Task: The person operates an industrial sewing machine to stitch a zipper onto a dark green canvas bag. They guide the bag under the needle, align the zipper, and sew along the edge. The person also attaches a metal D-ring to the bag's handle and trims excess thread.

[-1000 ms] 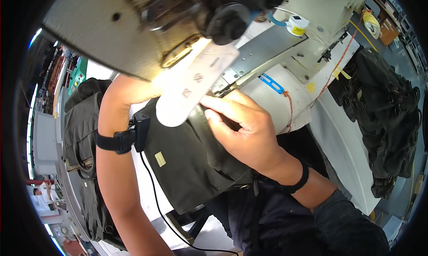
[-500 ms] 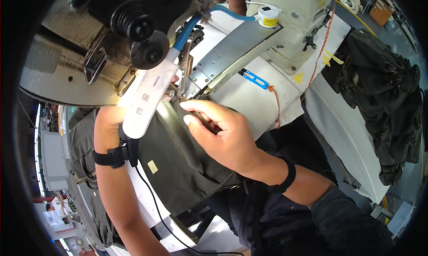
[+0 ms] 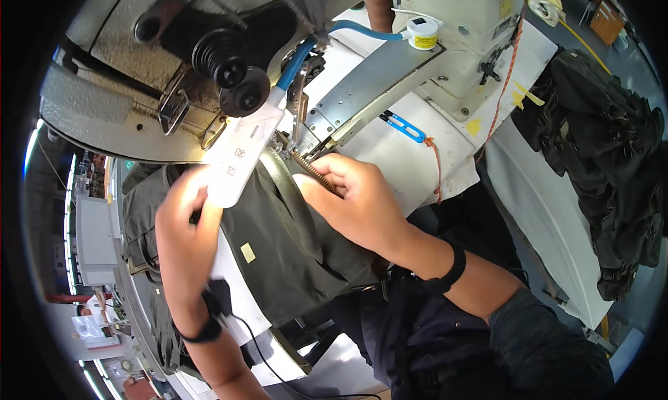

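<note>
Dark olive fabric [image 3: 275, 278] lies across the bed of a sewing machine [image 3: 379, 76], with a raised strip along it and a small pale sticker. A zipper [image 3: 314, 174] with brassy teeth runs from the needle area toward me. My right hand [image 3: 362, 208] is closed on it, thumb and fingers pinching its edge. My left hand [image 3: 186, 226], slightly smeared, is over the fabric's left side. Its fingertips pass behind a long white lamp [image 3: 243, 156], so I cannot tell whether they grip the cloth.
The machine head [image 3: 132, 114] hangs over the upper left. Blue thread snips [image 3: 403, 126] on an orange cord lie right of the bed. A pile of dark garments [image 3: 591, 163] stands at far right. A black cable [image 3: 261, 351] trails from my left wrist.
My left hand has drawn back toward me from the needle area and shows more beside the lamp. My right hand still pinches the zipper. The whole view has shifted slightly.
</note>
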Motion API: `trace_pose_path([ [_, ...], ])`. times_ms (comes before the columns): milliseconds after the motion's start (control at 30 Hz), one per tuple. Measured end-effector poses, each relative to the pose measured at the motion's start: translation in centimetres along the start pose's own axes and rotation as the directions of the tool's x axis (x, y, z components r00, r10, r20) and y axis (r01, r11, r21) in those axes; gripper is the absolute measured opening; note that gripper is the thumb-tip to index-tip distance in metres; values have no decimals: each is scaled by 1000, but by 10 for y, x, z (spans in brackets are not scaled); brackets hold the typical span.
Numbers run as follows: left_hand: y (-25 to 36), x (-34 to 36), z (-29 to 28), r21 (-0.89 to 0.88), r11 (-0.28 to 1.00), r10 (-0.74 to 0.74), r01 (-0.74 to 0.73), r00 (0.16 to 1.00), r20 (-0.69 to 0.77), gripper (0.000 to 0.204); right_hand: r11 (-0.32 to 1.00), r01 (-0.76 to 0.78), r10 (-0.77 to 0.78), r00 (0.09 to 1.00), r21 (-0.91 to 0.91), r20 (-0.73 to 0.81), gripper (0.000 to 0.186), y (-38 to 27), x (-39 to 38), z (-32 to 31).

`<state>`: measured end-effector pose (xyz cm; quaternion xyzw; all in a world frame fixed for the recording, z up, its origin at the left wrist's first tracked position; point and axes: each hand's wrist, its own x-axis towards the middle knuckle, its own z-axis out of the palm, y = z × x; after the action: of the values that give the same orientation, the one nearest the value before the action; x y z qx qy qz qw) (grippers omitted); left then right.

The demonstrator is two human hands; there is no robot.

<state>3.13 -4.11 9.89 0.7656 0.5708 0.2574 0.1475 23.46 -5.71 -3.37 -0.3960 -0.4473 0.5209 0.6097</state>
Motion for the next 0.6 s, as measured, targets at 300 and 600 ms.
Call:
trace_pose_path([
  [300,89,-51,38,558,608,555,-564,805,209,35,976,84,-102,992,202,80,39,11,18,7],
  [600,63,-111,25,696,702,143,-151,987,70,51,972,124,-145,985,201,96,37,20,16,4],
])
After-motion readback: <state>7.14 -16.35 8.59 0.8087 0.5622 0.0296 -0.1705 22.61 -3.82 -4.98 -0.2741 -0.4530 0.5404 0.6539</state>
